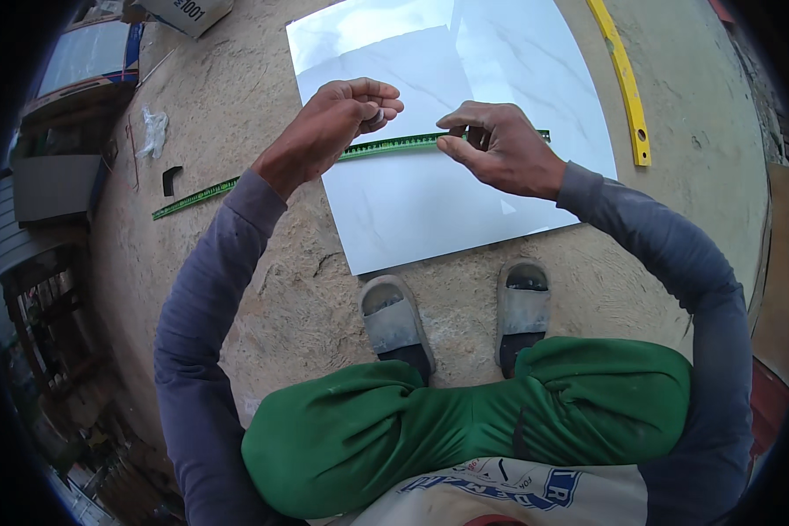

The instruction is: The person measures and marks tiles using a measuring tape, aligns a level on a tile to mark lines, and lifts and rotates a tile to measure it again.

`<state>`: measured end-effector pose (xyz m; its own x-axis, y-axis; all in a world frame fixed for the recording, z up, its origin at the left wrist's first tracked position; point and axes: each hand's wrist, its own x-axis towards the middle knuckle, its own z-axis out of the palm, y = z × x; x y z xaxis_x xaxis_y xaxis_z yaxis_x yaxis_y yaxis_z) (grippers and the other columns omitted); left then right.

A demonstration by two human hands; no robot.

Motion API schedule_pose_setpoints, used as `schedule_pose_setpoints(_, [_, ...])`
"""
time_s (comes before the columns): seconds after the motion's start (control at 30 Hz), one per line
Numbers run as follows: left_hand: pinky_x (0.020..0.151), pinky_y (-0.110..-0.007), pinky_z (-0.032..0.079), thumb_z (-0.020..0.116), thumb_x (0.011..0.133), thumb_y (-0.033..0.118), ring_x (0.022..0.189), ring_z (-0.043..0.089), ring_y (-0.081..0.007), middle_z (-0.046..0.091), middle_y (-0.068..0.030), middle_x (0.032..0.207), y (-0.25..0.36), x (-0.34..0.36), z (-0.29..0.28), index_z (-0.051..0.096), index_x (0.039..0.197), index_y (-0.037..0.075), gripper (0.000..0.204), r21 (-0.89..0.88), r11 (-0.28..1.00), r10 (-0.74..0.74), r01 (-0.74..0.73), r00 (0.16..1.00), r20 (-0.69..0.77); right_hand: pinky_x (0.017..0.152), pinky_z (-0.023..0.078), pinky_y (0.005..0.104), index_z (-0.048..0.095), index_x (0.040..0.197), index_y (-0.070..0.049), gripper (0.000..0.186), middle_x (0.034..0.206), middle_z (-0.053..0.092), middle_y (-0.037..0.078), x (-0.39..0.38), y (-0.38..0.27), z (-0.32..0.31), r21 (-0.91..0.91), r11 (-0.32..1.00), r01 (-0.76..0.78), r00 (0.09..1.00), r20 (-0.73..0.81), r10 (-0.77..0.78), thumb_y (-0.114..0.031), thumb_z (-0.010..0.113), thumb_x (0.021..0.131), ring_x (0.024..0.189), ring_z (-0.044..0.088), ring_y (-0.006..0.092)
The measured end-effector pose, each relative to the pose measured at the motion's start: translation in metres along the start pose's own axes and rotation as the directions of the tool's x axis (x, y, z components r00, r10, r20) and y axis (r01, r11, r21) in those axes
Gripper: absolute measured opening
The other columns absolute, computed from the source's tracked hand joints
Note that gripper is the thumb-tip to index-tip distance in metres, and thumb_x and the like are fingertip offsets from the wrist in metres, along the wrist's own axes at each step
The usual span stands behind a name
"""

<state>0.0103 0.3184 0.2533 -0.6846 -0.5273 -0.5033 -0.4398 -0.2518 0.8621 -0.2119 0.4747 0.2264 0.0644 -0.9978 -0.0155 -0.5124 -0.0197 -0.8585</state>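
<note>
A long, thin green measuring strip [390,145] with dark markings crosses a glossy white marbled tile [430,206] and runs on past its left edge over the ground. My left hand [337,118] is above the tile's left part, fingers curled. A small greyish thing shows between its thumb and fingers, too small to name. The thumb and forefinger of my right hand [504,145] close around the strip near its right end; the other fingers are curled. Part of the strip is hidden by my left hand and wrist.
A yellow spirit level [624,83] lies right of the tile. On the left are a small black angled piece [172,180], crumpled clear plastic [152,131] and a dark grey box [57,188]. A printed bag [188,13] lies at the top. My sandalled feet [394,320] are near the tile's front edge.
</note>
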Motion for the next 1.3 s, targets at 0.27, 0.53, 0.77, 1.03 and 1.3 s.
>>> schedule_pose_setpoints(0.27, [0.114, -0.047, 0.054, 0.065, 0.104, 0.012, 0.134, 0.064, -0.0399, 0.061, -0.0283, 0.142, 0.021, 0.036, 0.052, 0.054, 0.143, -0.008, 0.045, 0.218, 0.956, 0.209, -0.197, 0.977, -0.033, 0.063, 0.053, 0.0331, 0.077, 0.103, 0.009, 0.041, 0.079, 0.072, 0.012, 0.019, -0.001, -0.013, 0.335, 0.899, -0.281, 0.944, -0.074, 0.322, -0.032, 0.074, 0.100, 0.068, 0.064, 0.0159])
schedule_pose_setpoints(0.53, [0.107, -0.047, 0.057, 0.061, 0.107, 0.018, 0.130, 0.067, -0.0394, 0.066, -0.0287, 0.139, -0.010, 0.035, 0.034, 0.057, 0.142, -0.005, 0.042, 0.557, 0.813, 0.213, -0.168, 0.977, -0.016, 0.071, 0.062, 0.0303, 0.075, 0.099, 0.007, 0.029, 0.090, 0.073, 0.014, 0.015, 0.039, -0.028, 0.499, 0.795, -0.345, 0.908, -0.037, 0.418, -0.022, 0.077, 0.096, 0.078, 0.072, 0.0189])
schedule_pose_setpoints(0.77, [0.109, -0.047, 0.053, 0.069, 0.104, 0.031, 0.124, 0.069, -0.0421, 0.071, -0.0273, 0.134, -0.142, -0.005, -0.090, 0.067, 0.135, -0.006, 0.048, 0.838, 0.538, 0.238, 0.086, 0.939, -0.249, 0.088, 0.063, 0.0331, 0.066, 0.127, 0.011, 0.036, 0.104, 0.073, 0.016, -0.035, 0.115, -0.098, 0.422, 0.793, -0.439, 0.799, -0.220, 0.560, -0.010, 0.067, 0.098, 0.091, 0.074, 0.0217])
schedule_pose_setpoints(1.03, [0.103, -0.045, 0.052, 0.069, 0.104, 0.034, 0.119, 0.070, -0.0375, 0.073, -0.0239, 0.126, -0.187, -0.017, -0.109, 0.073, 0.120, -0.001, 0.038, 0.737, 0.671, 0.092, 0.085, 0.976, -0.196, 0.101, 0.063, 0.0366, 0.059, 0.132, 0.019, 0.043, 0.113, 0.071, 0.021, -0.108, 0.159, -0.114, 0.548, 0.700, -0.458, 0.690, -0.277, 0.668, -0.006, 0.068, 0.098, 0.103, 0.077, 0.0295])
schedule_pose_setpoints(1.3, [0.076, -0.040, 0.047, 0.066, 0.106, 0.020, 0.081, 0.056, -0.0293, 0.056, -0.0140, 0.088, -0.217, -0.095, -0.051, 0.069, 0.106, -0.001, 0.021, 0.682, 0.731, 0.093, -0.039, 0.995, -0.043, 0.099, 0.064, 0.0357, 0.067, 0.107, 0.008, 0.015, 0.106, 0.072, 0.016, -0.203, 0.144, -0.081, 0.725, 0.594, -0.350, 0.480, -0.406, 0.778, -0.002, 0.074, 0.098, 0.106, 0.077, 0.0290])
